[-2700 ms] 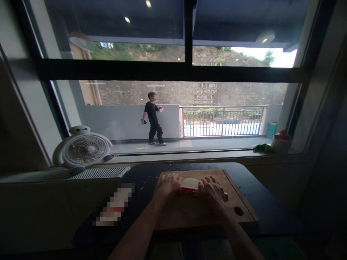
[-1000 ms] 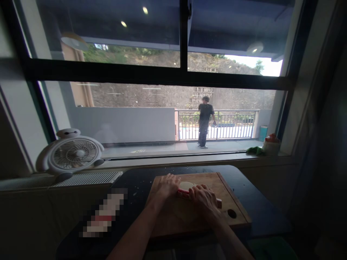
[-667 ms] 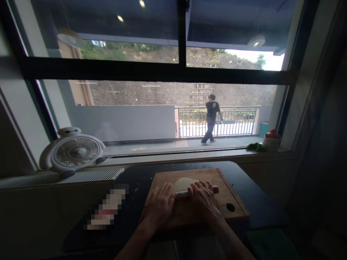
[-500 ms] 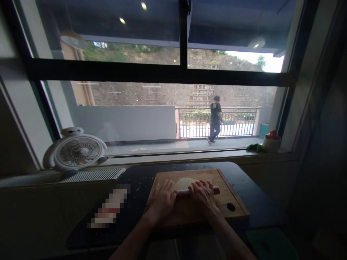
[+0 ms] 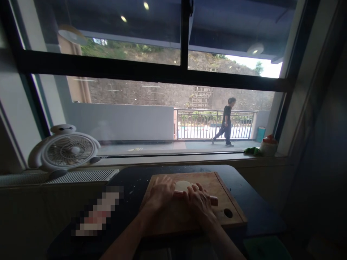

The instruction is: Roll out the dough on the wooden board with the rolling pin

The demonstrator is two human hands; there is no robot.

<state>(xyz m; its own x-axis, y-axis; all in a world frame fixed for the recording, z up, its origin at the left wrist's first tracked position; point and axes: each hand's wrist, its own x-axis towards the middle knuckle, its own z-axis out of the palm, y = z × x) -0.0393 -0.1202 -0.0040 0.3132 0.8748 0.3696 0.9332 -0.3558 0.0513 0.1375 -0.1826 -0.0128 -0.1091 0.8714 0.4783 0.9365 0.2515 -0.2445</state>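
A wooden rolling pin [image 5: 214,200] lies across a wooden cutting board [image 5: 181,218], in front of a flat pale round of dough [image 5: 183,185]. My left hand [image 5: 162,191], somewhat blurred, rests over the pin's left end, its fingers pointing away from me. My right hand [image 5: 199,198] is curved over the pin near its right end, which sticks out past the hand. Between the hands a short stretch of the pin shows at the dough's near edge. Both palms hide the rest of the pin and part of the dough.
The board sits on a dark table [image 5: 130,202] with white specks. A pixelated pale item [image 5: 99,213] lies at the left. On the sill are a white fan [image 5: 72,150], a green cloth [image 5: 252,151] and a red-topped container [image 5: 269,145]. Outside the window a person [image 5: 226,121] walks.
My hands and the rolling pin have shifted slightly toward me and left in view. The whole view has tilted a little. The person outside has walked to the right.
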